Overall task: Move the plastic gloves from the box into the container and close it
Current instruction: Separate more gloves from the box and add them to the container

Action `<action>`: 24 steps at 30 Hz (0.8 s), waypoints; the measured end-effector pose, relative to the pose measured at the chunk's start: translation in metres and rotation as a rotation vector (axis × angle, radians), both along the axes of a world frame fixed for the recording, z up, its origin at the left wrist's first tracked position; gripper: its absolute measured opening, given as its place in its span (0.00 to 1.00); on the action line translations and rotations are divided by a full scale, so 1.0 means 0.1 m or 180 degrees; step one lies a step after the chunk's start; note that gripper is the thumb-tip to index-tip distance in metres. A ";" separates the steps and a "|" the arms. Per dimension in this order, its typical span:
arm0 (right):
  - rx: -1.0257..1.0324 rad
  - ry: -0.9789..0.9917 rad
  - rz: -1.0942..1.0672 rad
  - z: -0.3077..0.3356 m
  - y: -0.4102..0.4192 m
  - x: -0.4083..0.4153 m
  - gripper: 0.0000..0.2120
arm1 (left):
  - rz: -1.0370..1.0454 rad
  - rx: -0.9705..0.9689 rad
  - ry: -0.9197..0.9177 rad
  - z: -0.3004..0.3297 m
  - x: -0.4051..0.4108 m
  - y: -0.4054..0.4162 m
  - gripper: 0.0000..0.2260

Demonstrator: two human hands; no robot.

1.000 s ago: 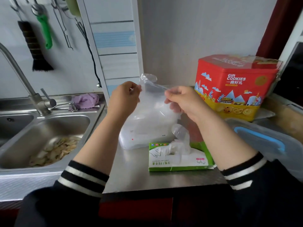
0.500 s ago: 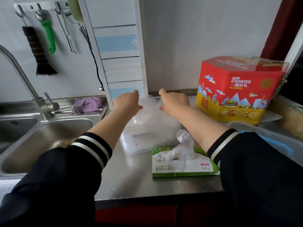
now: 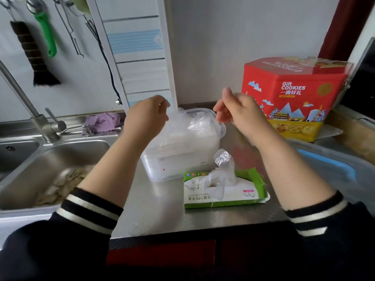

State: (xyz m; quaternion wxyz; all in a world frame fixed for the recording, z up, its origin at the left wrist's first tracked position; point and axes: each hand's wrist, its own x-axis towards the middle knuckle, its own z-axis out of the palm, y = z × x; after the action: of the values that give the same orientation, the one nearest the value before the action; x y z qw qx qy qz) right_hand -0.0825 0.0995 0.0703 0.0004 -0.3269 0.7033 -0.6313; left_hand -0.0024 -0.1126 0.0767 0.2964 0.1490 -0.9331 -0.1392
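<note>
1. While the container [image 3: 180, 151] is standing near the middle of the steel tabletop [image 3: 154, 209], the sink [image 3: 67, 159] is lying well to its left, holding pale scraps [image 3: 60, 185], with a tap [image 3: 26, 106] rising behind it and a purple cloth [image 3: 103, 121] sitting on the back ledge.
2. Hanging on the wall above the sink are a dark brush [image 3: 34, 53] and a green-handled tool [image 3: 45, 31].
3. Just above the container's left rim, the left hand [image 3: 146, 118] is hovering with its fingers loosely curled; whether they are pinching the thin film is something I cannot tell.
4. Inside the lidless container, the plastic gloves [image 3: 188, 126] are lying in a clear crumpled heap that is reaching up to the rim.
5. Above the container's right rear corner, the right hand [image 3: 237, 112] is hanging in the air, fingers relaxed and half bent, gripping nothing that shows.
6. Directly in front of the container, almost touching it, the green-and-white box [image 3: 223, 191] is lying flat, with another glove [image 3: 223, 169] sticking up out of its slot.
7. To the right of the container and further back, a red cookie tin [image 3: 294, 94] is standing against the wall.
8. Right of the box, a clear lid [image 3: 341, 169] with a blue clip is lying at the tabletop's right side.
</note>
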 end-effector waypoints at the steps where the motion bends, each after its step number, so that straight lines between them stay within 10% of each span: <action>1: 0.0109 -0.0222 0.0507 0.00 0.14 0.09 0.21 | -0.0264 0.0117 0.0303 0.01 0.10 0.13 0.11; 4: 0.1450 -0.0406 0.1680 -0.14 0.50 0.25 0.18 | -0.1170 0.0866 0.0650 -0.10 0.37 0.54 0.09; 6: 0.2410 -0.0414 0.1624 -0.29 0.61 0.30 0.32 | -0.1587 0.1383 0.0378 -0.25 0.48 0.72 0.14; 8: 0.2716 -0.0200 0.1096 -0.46 0.60 0.37 0.26 | -0.1896 0.1610 -0.0321 -0.40 0.55 0.78 0.18; 11: 0.2164 -0.0009 0.0386 -0.65 0.52 0.48 0.04 | -0.2243 0.1472 -0.1470 -0.64 0.55 0.76 0.25; 24: -0.0469 -0.0053 -0.0691 -0.28 0.45 0.52 0.17 | -0.1779 0.1208 -0.1597 -0.82 0.58 0.98 0.26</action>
State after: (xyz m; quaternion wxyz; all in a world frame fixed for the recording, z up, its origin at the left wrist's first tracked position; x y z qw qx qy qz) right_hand -0.0307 0.1449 0.0426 -0.0861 -0.2427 0.6863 -0.6803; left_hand 0.0551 -0.0142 -0.0050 -0.0219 -0.0287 -0.9386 -0.3431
